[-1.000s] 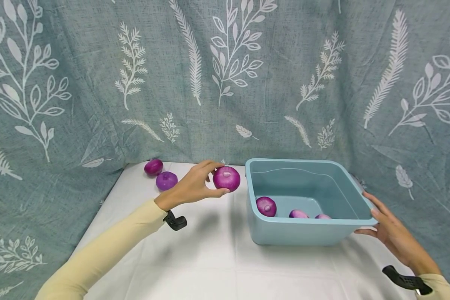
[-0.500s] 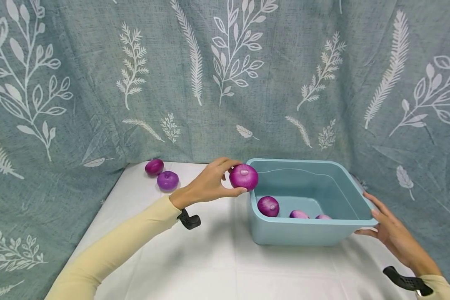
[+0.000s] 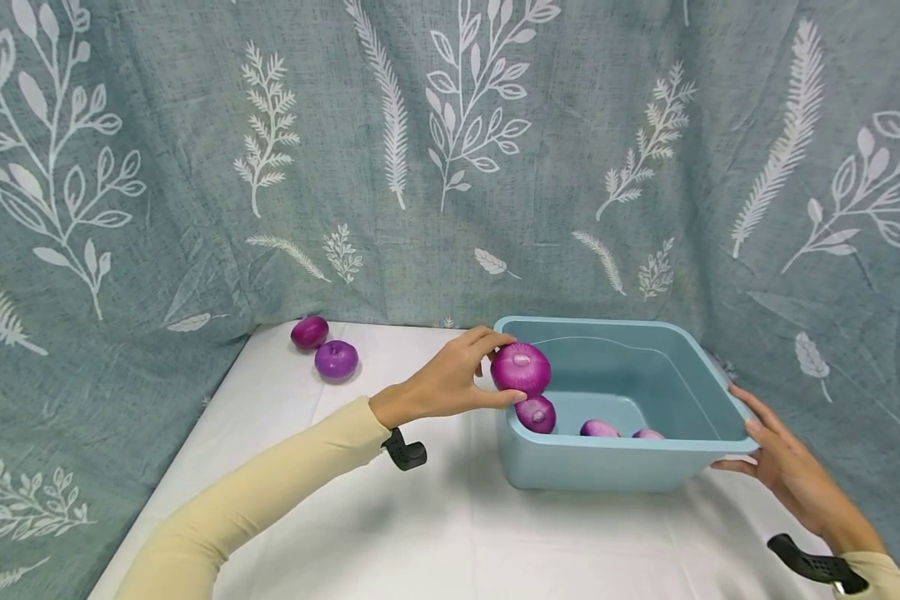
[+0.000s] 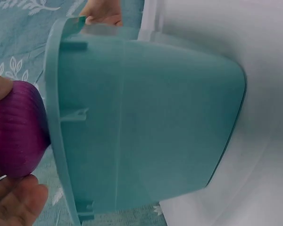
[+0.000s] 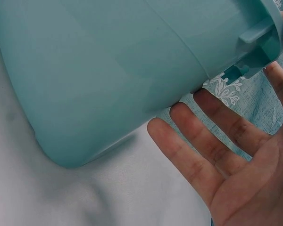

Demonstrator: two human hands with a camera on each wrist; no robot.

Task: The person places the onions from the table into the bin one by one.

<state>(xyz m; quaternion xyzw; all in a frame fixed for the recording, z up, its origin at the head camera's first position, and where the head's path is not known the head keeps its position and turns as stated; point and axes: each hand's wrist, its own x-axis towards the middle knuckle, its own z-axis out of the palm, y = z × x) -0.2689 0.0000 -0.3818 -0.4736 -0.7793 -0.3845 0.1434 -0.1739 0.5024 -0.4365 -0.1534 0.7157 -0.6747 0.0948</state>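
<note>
The right hand [image 3: 791, 479] rests its extended fingers against the right end of a blue bin [image 3: 592, 467] where three onions [image 3: 536, 414] show; the left hand [image 3: 446, 382] pinches a purple onion [image 3: 521, 367] above its left end. Farther back, two other onions [image 3: 336, 361] lie on the white surface [image 3: 375, 517], before a leaf-patterned cloth [image 3: 420, 267].

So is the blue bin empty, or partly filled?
Partly filled: in the blue bin, three onions show low toward the near wall, with bare floor visible beside them.

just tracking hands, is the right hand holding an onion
No, the right hand touches the bin, while the left hand holds an onion.
</note>
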